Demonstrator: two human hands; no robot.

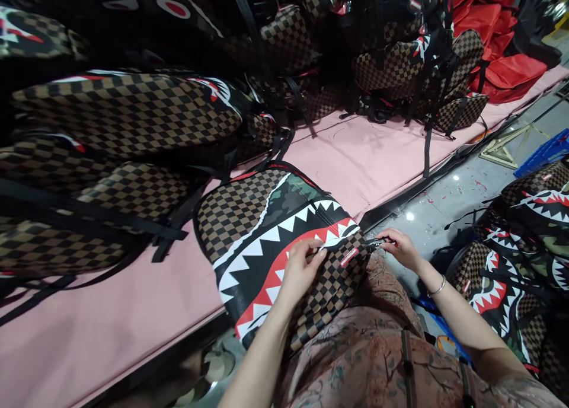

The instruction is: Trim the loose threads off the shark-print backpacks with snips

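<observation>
A brown-and-black checkered backpack (240, 209) with a shark-mouth print lies partly on the pink table edge and partly against my lap. My left hand (303, 270) rests over the printed front, thumb and fingertips brought together near the red mouth band; whatever is between them is too small to name. At the bag's right corner, beside a small red label (349, 257), my right hand (400, 248) is closed around the handles of small dark scissors (377, 242), whose tips touch or nearly touch the bag.
Checkered backpacks (128, 114) with hanging black straps are piled along the back of the pink table (355, 153). Red bags (507, 79) lie at the far right end. More shark-print bags (493, 277) are heaped low at the right, near a blue crate (542, 153).
</observation>
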